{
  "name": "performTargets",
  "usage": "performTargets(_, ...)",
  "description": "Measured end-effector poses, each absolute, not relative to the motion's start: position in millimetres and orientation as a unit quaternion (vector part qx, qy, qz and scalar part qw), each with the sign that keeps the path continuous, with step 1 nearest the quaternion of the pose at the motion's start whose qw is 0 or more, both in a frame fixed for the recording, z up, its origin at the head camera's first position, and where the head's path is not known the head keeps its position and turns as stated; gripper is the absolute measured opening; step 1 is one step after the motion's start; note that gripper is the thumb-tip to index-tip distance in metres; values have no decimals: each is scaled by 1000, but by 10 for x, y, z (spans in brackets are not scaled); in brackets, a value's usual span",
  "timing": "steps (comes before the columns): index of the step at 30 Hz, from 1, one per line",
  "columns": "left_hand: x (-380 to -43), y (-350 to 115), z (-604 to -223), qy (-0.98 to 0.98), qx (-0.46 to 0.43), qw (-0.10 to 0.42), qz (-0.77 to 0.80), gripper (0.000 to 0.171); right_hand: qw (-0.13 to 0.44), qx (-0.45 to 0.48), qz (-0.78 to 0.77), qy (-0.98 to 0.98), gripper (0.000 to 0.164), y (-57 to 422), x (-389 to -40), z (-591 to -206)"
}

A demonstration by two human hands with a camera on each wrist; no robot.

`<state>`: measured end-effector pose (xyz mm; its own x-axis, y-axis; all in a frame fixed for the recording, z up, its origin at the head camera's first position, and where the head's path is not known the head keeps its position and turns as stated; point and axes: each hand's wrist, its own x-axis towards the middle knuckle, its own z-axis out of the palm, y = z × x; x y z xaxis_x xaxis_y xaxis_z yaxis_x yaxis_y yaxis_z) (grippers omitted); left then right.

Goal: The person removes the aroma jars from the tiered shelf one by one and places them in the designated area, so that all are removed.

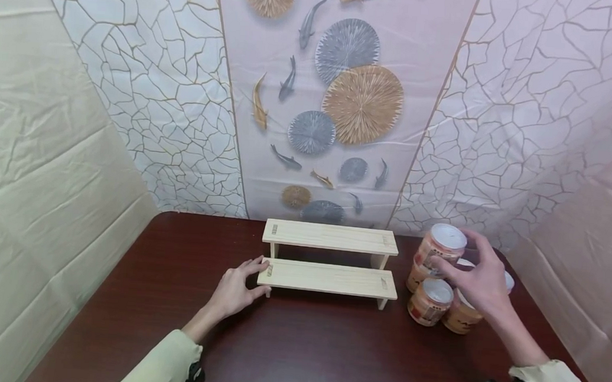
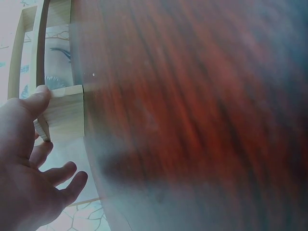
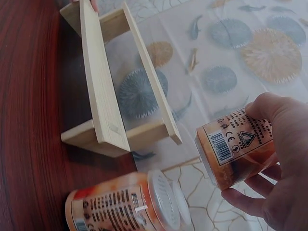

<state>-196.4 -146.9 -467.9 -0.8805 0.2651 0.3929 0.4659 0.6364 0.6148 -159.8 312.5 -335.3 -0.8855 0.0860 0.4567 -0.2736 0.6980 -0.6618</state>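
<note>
A two-tier wooden rack (image 1: pixel 326 277) of pale boards stands on the dark table. My left hand (image 1: pixel 232 287) is at the left end of its lower board, pinching the board end (image 2: pixel 66 113) between thumb and index finger; the other fingers are spread loose. My right hand (image 1: pixel 483 280) grips an orange labelled can (image 1: pixel 441 245) with a pale lid, thumb on one side and fingers on the other. In the right wrist view this can (image 3: pixel 235 147) is tilted, its barcode showing. Beneath and beside it stand several similar cans, one in front (image 1: pixel 429 306), some partly hidden by my right hand.
The dark reddish table (image 1: pixel 316 351) stretches in front of the rack. A patterned cloth (image 1: pixel 360 100) hangs behind it, and beige cloth walls (image 1: pixel 28 195) flank both sides. The cans are grouped right of the rack, near the table's right edge.
</note>
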Motion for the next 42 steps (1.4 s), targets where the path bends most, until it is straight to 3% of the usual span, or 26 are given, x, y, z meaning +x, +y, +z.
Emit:
performTargets(22, -1976, -1472, -4680, -897, -200, 129, -372, 56, 226, 13, 395, -890, 77, 3593, -1477, -3319)
performTargets(42, -1974, -1471, -4690, -895, -205, 130, -374, 56, 265, -20, 394, -880, 77, 3941, -1301, -3375)
